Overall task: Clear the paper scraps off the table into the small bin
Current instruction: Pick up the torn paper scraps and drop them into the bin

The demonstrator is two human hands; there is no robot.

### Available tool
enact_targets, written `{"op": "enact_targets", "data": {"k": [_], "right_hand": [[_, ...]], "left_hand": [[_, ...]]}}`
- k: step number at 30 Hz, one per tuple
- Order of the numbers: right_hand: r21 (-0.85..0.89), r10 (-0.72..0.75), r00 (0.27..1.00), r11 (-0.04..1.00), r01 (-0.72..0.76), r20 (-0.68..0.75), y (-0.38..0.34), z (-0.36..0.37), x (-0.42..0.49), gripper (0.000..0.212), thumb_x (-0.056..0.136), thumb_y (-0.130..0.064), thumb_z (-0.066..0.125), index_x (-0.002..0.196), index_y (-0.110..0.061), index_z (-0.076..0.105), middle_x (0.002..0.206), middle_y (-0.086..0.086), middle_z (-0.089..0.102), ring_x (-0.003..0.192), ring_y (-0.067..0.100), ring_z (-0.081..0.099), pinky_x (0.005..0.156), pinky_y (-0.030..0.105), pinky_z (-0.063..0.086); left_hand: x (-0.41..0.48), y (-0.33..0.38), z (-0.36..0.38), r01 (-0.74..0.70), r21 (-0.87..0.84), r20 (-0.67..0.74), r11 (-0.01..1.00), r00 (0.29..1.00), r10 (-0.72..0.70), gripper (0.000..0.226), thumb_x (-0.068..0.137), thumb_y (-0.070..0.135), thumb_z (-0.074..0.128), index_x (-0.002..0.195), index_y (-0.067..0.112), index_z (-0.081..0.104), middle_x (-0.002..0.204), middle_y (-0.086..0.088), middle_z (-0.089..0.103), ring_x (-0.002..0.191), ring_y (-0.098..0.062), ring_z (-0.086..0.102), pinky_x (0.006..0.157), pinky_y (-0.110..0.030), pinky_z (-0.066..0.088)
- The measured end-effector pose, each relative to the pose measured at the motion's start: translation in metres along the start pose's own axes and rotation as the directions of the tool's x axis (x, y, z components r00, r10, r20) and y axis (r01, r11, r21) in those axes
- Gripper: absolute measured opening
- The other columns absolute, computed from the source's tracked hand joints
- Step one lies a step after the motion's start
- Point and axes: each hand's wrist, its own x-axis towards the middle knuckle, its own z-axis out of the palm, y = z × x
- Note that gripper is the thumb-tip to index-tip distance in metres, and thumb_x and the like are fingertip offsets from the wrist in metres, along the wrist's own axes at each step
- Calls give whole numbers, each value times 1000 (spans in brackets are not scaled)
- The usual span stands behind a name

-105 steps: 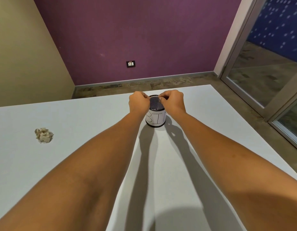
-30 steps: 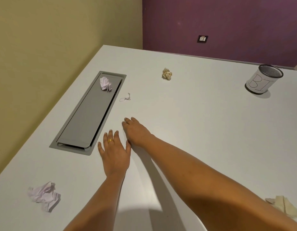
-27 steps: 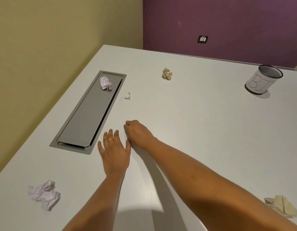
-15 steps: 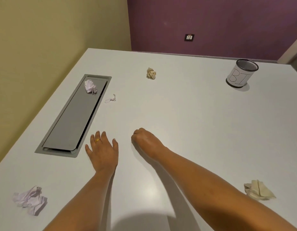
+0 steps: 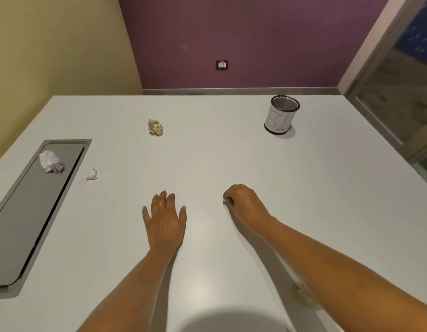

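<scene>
**A:** What's different from half a second back?

**B:** The hands have spread apart. The left grip (image 5: 165, 220) lies flat and open on the surface (image 5: 231, 159). The right grip (image 5: 243, 202) is curled tight with a white speck at its fingertips, can't tell if that's paper.

**A:** Any room to move?

**B:** Open stretch up to the small bin (image 5: 280, 118), upright at upper right near the far edge: mesh, white wrap lettered "BI". There's a beige wad (image 5: 155, 127) at upper middle, a white wad (image 5: 49, 161) on the grey hatch (image 5: 27, 212) at left, and a thin twist (image 5: 89, 178) just beside the hatch.

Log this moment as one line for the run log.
left hand flat on table | right hand curled, contents unclear | bin upright, far right | uncleared: beige wad, white wad on grey panel, thin strip
</scene>
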Motion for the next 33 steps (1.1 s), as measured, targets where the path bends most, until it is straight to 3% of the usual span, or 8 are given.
{"op": "enact_targets", "data": {"k": [4,8,13,18,21,26,29,33], "right_hand": [[147,135,986,982,-120,-97,32,-31,17,27,88,8,43,101,2,66,100,14,68,91,22,66,82,22,50],[211,217,962,961,-181,-166,62,-64,46,31,90,10,38,105,4,64,107,16,65,83,16,62,59,-1,43],[236,260,914,953,-190,-311,87,-103,88,32,89,9,39,105,2,66,113,15,64,85,24,65,73,27,50],[277,309,862,938,-207,-403,110,-129,134,31,88,9,44,106,0,67,113,17,65,97,30,63,53,6,39],[263,322,859,937,-229,-399,123,-141,161,30,89,1,43,107,-5,66,109,11,64,94,24,60,69,19,40],[139,269,869,963,-231,-415,133,-156,187,25,90,1,40,96,7,63,85,15,51,78,23,41,68,24,32],[43,285,870,955,-293,-402,135,-165,193,18,89,4,44,86,-4,59,77,13,49,79,26,44,70,27,35],[68,355,821,929,-365,-447,142,-166,199,30,85,11,43,104,5,64,108,19,64,100,34,61,87,36,51]], "left_hand": [[24,22,12,-40,33,-12,999,999,41,38,87,28,52,116,3,55,125,-20,55,122,-37,47,94,-62,34],[46,44,20,-20,21,26,1000,999,19,40,87,24,56,121,4,51,131,-20,50,127,-37,41,96,-65,28],[57,50,27,-18,45,8,999,1000,18,41,90,32,44,122,8,49,132,-17,49,128,-36,39,98,-65,27],[57,54,28,-32,83,-16,996,999,34,56,83,43,24,118,7,50,126,-19,53,122,-38,44,93,-65,30],[58,58,27,-10,76,-14,997,1000,11,58,83,44,23,118,8,50,127,-18,52,123,-37,43,95,-65,29],[56,58,27,10,76,-6,997,1000,-10,57,82,44,24,118,9,51,127,-17,52,123,-36,44,96,-64,30],[56,59,27,18,81,-2,997,1000,-18,57,82,44,25,118,9,51,127,-17,53,123,-35,44,96,-63,29],[57,60,27,31,75,4,997,999,-31,57,81,45,25,118,11,51,128,-15,52,124,-34,43,98,-62,28]]}}
